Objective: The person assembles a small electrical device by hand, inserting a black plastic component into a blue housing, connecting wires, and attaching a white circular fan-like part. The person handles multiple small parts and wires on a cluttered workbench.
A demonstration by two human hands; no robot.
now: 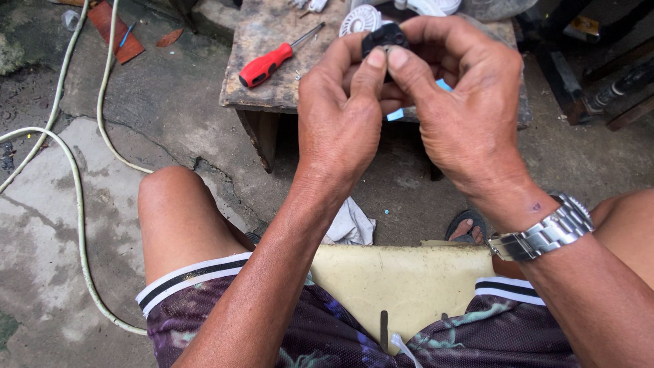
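We pinch a small black part (383, 35) between both thumbs, left hand (340, 116) and right hand (463, 102) clasping its edges; it seems light, stiff

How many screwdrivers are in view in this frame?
1. A red-handled screwdriver lies on the worn wooden stool, left of the left hand and right hand, which hold a small black part. The hands may hide others.
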